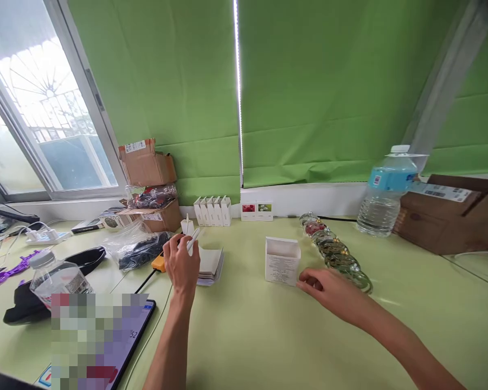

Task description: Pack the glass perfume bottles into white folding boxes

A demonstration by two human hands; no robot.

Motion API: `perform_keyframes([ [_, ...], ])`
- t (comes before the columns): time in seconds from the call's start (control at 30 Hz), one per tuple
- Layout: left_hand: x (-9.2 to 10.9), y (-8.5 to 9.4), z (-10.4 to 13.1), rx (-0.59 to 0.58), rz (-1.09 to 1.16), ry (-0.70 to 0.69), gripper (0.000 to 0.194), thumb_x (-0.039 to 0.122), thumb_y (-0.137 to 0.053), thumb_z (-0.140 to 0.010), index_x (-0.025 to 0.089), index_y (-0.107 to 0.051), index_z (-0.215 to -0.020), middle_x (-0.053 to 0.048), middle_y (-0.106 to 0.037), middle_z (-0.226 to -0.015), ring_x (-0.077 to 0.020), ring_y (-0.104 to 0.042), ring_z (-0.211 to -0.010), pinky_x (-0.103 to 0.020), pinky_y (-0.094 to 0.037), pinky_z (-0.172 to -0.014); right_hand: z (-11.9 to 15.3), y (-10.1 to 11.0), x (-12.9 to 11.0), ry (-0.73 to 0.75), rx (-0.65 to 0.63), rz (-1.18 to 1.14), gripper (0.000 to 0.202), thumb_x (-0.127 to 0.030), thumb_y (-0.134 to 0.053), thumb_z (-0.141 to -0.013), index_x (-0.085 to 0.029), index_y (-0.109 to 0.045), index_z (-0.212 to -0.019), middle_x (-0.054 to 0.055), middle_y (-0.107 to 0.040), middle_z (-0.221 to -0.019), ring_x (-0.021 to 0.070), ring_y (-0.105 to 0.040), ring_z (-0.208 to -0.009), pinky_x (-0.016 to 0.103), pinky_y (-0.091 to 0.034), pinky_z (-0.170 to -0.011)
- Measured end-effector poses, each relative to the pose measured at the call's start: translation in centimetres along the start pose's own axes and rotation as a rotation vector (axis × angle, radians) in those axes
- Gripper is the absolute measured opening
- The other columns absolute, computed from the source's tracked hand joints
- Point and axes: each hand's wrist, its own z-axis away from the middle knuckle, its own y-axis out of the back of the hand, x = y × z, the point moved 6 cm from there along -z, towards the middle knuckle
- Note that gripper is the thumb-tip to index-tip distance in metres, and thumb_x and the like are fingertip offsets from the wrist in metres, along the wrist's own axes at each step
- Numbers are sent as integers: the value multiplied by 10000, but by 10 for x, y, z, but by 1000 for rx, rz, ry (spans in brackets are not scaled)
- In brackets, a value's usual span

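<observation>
One slim white piece [194,240] is sitting pinched in the left hand [182,264], left of frame centre; the right hand [324,287] is curling its fingers beside a white cardboard box [282,265], right of centre, their grip unclear. Illegible print is covering the box's front; "52" is showing on a lower-left screen [127,342].

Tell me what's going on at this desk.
A person is working with both hands at a pale green table. The left hand holds a slim white object above and beside a stack of papers. The right hand is at the lower right corner of an upright, open white box; whether it touches is unclear. Behind, slim white boxes stand in a row.
</observation>
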Motion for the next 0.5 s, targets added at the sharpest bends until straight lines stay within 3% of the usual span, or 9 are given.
perform_keyframes([
  [0.13, -15, -7, 2, 17, -94, -31, 187, 285, -612, -787, 193, -688, -931, -121, -521, -1233, -341, -308, -1273, -488, -303, -1055, -2, -6, 3, 15, 10, 52, 391, -514, -440, -870, -214, -684, -927, 67, -703, -811, 233, -636, -734, 309, -419, -664],
  [0.27, -23, -15, 8, 29, -136, -48, 137, 217, -596, -774, 178, -718, -823, -131, -512, -1278, -366, -261, -1320, -538, -291, -1061, 3, -4, -3, 20, 28, 59, 358, -480, -446, -882, -223, -676, -978, 64, -700, -828, 227, -639, -739, 298, -416, -659],
  [0.4, -19, -13, 7, 65, -136, -72, 190, 213, -556, -813, 196, -732, -745, -103, -533, -1292, -352, -256, -1347, -526, -265, -1093, 7, -2, -11, 16, 32, 45, 358, -474, -446, -886, -223, -674, -1000, 65, -698, -820, 220, -637, -711, 291, -414, -637],
  [0.5, -6, 2, 2, 170, -36, -116, 201, 258, -535, -859, 221, -730, -830, -81, -585, -1246, -304, -348, -1316, -482, -292, -1092, 8, 0, -17, 28, 46, 38, 361, -475, -438, -892, -223, -676, -992, 66, -696, -819, 221, -636, -709, 294, -418, -642],
])
